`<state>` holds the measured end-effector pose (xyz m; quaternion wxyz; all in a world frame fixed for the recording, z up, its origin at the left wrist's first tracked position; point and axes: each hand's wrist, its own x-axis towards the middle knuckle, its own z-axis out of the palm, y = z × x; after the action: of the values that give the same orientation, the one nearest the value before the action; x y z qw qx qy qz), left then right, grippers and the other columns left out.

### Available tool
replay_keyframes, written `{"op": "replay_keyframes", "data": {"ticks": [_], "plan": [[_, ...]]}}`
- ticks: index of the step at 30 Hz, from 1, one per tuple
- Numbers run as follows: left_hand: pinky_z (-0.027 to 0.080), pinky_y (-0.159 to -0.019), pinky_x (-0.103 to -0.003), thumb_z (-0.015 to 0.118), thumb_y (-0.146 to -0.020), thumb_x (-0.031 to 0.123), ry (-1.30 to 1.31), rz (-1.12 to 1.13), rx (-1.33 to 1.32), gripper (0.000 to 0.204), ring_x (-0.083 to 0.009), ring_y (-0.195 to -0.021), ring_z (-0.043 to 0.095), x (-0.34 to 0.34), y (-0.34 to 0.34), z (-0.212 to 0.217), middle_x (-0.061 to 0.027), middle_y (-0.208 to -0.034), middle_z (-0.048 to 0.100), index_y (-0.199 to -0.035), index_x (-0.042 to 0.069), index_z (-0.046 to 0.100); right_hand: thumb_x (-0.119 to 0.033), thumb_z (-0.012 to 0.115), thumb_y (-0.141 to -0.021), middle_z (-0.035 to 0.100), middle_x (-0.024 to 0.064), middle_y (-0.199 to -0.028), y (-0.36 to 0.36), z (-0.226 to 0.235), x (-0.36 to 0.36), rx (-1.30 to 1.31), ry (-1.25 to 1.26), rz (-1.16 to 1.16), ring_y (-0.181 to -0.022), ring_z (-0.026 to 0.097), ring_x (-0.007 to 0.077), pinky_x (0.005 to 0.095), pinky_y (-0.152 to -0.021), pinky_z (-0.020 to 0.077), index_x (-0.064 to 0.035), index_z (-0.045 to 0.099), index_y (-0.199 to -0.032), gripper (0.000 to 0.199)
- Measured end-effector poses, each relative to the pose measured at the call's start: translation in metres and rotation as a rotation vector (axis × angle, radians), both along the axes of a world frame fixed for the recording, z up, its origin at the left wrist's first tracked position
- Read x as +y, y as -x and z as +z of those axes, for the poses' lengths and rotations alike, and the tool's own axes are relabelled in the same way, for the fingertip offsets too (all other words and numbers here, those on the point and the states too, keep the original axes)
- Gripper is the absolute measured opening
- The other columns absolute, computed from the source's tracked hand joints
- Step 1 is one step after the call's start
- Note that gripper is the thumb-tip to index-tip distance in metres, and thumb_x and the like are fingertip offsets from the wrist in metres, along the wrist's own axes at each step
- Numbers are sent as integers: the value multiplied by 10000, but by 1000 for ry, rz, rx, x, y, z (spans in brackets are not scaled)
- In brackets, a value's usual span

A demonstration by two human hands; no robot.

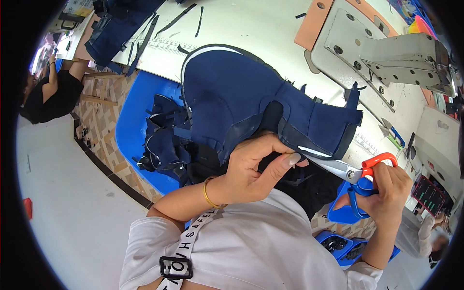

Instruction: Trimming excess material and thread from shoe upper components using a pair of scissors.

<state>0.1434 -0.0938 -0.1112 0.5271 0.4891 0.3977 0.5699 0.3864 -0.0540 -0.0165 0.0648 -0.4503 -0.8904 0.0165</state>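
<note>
My left hand [251, 169] pinches the lower edge of the navy fabric piece [251, 96], held up over my lap. My right hand [386, 193] grips the orange-and-blue scissors [360, 174], blades at that edge. Beyond lie the white worktable [251, 24], sewing machine [386, 53] and blue bin [133, 125] of similar pieces.

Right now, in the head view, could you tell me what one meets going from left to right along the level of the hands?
Blue bin → left hand pinching the navy fabric piece → scissors → right hand → phone.
</note>
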Motion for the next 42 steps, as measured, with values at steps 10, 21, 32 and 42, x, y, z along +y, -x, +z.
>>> {"op": "replay_keyframes", "data": {"ticks": [10, 21, 32, 42], "plan": [[462, -694, -213, 590, -915, 49, 75, -33, -196, 105, -98, -750, 600, 0, -8, -9, -95, -855, 642, -937, -46, 627, -601, 805, -455, 413, 47, -547, 10, 14, 16, -76, -16, 61, -481, 461, 233, 331, -489, 339, -51, 476, -689, 682], [490, -672, -217, 523, -946, 53, 160, 18, -141, 137, -83, -746, 607, -2, -14, -4, -62, -865, 651, -937, -25, 635, -441, 858, -561, 537, 68, -607, 18, 36, 21, -189, 70, 83, -543, 566, 241, 323, -546, 415, -36, 547, -779, 556], [502, -720, -391, 653, -845, 278, -394, -143, 925, 371, -291, -845, 583, 36, 59, 90, -138, -906, 618, -1097, 13, 595, -600, 830, -381, 537, 49, -543, -12, -16, 20, -126, -139, 99, -540, 583, 266, 372, -638, 434, -59, 538, -721, 702], [501, -732, -308, 820, -691, 231, 400, -673, 854, 631, -218, -852, 638, 141, 73, 62, -139, -901, 651, -1164, -58, 520, -561, 856, -381, 516, 54, -531, -24, -23, 16, -42, -152, 26, -508, 552, 262, 359, -614, 426, -64, 512, -669, 670]]}}
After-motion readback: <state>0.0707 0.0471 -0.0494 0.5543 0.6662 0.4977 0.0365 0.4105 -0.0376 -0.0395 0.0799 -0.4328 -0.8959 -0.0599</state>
